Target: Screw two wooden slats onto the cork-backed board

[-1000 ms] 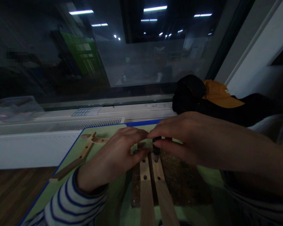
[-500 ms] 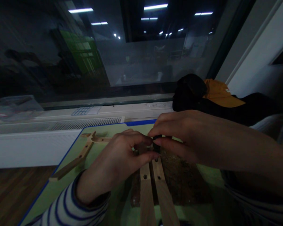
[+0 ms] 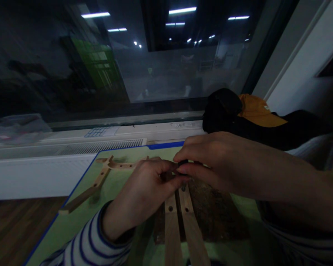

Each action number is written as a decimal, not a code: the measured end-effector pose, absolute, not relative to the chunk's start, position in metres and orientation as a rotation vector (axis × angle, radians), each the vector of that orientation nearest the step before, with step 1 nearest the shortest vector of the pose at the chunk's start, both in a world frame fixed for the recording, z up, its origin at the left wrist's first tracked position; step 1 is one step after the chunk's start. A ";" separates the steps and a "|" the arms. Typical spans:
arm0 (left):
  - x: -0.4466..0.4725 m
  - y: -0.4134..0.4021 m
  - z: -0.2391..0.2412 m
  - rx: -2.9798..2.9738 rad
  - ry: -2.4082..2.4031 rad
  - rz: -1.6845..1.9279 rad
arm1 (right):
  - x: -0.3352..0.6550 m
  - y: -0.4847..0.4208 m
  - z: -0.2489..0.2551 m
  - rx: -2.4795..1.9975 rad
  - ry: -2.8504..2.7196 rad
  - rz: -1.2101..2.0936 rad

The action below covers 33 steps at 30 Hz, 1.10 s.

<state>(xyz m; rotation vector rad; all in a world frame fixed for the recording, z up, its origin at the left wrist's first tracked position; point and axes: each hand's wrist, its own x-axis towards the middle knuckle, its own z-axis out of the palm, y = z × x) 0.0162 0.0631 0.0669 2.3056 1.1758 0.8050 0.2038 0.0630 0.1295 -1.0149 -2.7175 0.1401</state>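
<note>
My left hand (image 3: 147, 184) is closed, thumb and fingertips pinched close to the right fingertips; what lies between them is hidden. With thumb and fingers, my right hand (image 3: 211, 159) grips a small dark piece (image 3: 183, 162), mostly covered. Just below the fingertips a thin metal shaft (image 3: 183, 187) stands at a hole in the right wooden bar (image 3: 194, 232). Beside that bar lies the left wooden bar (image 3: 172, 232), a narrow gap between them. Both have dark holes and rest on a brown, worn board (image 3: 219, 218).
A branched wooden piece (image 3: 98, 181) with holes lies at the left of the green, blue-edged table (image 3: 80, 225). Behind are a white radiator (image 3: 44, 173), a sill with a plastic bag (image 3: 19, 127), and a window. Dark clothing (image 3: 222, 111) and an orange cap (image 3: 261, 112) lie back right.
Both hands keep their pinched hold at nearly the same spot. The dark piece sits slightly lower between the fingers, and more of the metal shaft shows. My left wrist has shifted slightly right.
</note>
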 end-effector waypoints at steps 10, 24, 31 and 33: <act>0.018 0.063 0.067 2.376 1.192 0.858 | 0.207 0.063 0.129 -1.016 -2.725 0.133; 0.019 0.062 0.067 2.364 1.221 0.874 | 0.205 0.061 0.135 -1.029 -2.764 0.191; 0.020 0.062 0.067 2.113 1.212 0.790 | 0.206 0.059 0.132 -1.011 -2.767 0.188; 0.020 0.063 0.066 2.050 1.190 0.754 | 0.205 0.059 0.132 -1.037 -2.758 0.154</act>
